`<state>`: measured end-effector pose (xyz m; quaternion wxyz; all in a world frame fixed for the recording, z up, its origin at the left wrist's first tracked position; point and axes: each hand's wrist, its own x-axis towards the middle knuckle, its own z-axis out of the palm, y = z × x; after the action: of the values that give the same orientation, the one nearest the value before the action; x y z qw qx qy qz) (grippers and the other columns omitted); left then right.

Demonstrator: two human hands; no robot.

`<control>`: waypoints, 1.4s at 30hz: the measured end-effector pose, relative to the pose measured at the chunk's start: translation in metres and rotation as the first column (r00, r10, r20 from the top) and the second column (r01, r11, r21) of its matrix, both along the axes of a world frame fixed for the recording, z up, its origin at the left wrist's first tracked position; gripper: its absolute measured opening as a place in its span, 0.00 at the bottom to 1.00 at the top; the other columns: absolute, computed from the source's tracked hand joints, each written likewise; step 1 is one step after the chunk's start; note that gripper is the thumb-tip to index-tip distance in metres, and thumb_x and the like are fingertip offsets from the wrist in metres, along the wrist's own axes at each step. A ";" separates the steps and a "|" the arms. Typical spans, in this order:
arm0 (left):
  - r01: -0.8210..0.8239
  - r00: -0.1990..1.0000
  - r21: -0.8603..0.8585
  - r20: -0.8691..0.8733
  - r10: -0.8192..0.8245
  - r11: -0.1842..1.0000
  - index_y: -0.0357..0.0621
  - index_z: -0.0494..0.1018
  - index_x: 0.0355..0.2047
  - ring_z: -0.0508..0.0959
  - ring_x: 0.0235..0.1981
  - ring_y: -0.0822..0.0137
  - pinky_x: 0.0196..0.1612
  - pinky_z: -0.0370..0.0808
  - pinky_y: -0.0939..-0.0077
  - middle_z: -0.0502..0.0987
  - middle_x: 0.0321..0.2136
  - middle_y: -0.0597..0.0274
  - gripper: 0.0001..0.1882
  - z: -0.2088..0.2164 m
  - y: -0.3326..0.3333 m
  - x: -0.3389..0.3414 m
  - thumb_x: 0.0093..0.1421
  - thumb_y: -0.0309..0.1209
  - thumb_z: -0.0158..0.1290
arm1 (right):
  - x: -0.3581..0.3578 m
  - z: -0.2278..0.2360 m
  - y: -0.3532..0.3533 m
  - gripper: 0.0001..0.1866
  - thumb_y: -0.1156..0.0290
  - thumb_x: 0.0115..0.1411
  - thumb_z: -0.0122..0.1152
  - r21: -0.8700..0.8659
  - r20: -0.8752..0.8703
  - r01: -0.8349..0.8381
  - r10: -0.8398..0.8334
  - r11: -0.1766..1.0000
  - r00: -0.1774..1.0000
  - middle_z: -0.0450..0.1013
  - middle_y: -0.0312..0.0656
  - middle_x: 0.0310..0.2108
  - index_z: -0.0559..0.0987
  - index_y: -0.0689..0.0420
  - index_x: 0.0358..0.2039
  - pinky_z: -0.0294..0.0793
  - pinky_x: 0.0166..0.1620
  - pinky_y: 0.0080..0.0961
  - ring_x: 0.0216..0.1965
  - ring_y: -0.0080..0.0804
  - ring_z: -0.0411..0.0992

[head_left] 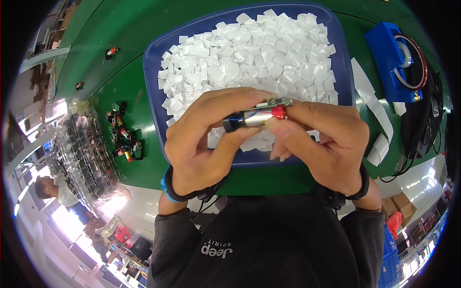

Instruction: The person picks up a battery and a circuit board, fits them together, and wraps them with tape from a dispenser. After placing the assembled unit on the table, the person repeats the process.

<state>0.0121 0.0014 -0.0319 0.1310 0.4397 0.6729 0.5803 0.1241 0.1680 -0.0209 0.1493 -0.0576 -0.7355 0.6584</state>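
Observation:
Between both hands is a small silver cylinder with a circuit board (257, 118). It has a black cap at its left end, a red part at its right end and thin blue wires beside the narrow board. My left hand (199, 137) is closed on the black-capped end, thumb below and fingers above. My right hand (331, 139) pinches the red end between thumb and forefinger. The hands are above the near part of a blue tub (152, 103) heaped with small white square pieces (249, 53); they hide some of these.
Several similar small assemblies (124, 132) lie left of the tub on the green table (259, 188). Stacked clear trays (89, 149) stand farther left. At right are a blue tape dispenser (389, 62), a white strip (370, 96) and dark cables. A person (60, 189) is at far left.

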 end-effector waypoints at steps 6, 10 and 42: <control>-0.050 0.984 -0.153 -0.176 0.023 0.987 0.35 0.77 0.44 0.81 0.41 0.66 0.38 0.79 0.75 0.81 0.40 0.53 0.16 0.024 0.003 -0.004 0.54 0.19 0.61 | -0.004 0.005 -0.003 0.08 0.78 0.64 0.58 -0.062 0.103 -0.016 0.022 0.998 0.994 0.77 0.42 0.20 0.81 0.69 0.39 0.72 0.23 0.15 0.18 0.22 0.74; -0.047 0.997 -0.367 -0.068 0.024 0.929 0.37 0.76 0.42 0.79 0.38 0.69 0.37 0.77 0.76 0.80 0.38 0.55 0.14 0.043 0.015 -0.020 0.55 0.25 0.63 | -0.001 0.002 0.007 0.09 0.75 0.65 0.58 -0.163 0.193 -0.113 0.144 0.980 0.971 0.78 0.41 0.21 0.81 0.66 0.41 0.73 0.26 0.16 0.21 0.21 0.75; 0.005 0.926 -0.348 -0.351 -0.136 0.937 0.38 0.72 0.32 0.82 0.35 0.50 0.38 0.80 0.68 0.80 0.44 0.49 0.09 0.038 0.015 -0.043 0.51 0.16 0.56 | -0.011 0.007 0.017 0.09 0.76 0.63 0.61 -0.557 0.382 0.074 0.176 0.827 0.907 0.79 0.44 0.34 0.77 0.65 0.43 0.76 0.25 0.17 0.30 0.25 0.78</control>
<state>-0.0307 0.0167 0.0061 0.0972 0.5360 0.7591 0.3564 0.1127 0.1846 -0.0134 -0.0531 -0.2180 -0.5257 0.8205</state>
